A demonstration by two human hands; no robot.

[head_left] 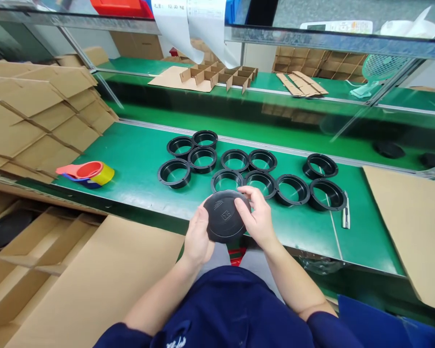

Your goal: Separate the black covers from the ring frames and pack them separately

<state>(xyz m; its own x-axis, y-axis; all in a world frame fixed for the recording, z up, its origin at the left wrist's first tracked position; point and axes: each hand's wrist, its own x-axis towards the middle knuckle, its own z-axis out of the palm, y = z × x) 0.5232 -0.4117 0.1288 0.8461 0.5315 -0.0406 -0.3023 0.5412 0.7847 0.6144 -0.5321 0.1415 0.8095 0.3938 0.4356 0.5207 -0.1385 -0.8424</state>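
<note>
Between my two hands is a round black plastic cap (225,226), its flat face with raised markings turned up toward me. My left hand (197,237) grips its left edge, thumb along the rim. On the right side my right hand (257,215) holds it too, with the thumb lying on the face and fingers around the far edge. The undersides of both hands' grips are hidden. Just beyond the cap, several black plastic rings (226,181) stand on the green table (137,169), open through the middle.
At the left lie nested coloured scoops (90,173) beside stacked cardboard dividers (32,111). A divided carton (32,261) sits at lower left. On the right are a white-and-dark pen-like tool (346,212) and a cardboard sheet (409,232). A shelf rail (311,38) crosses above.
</note>
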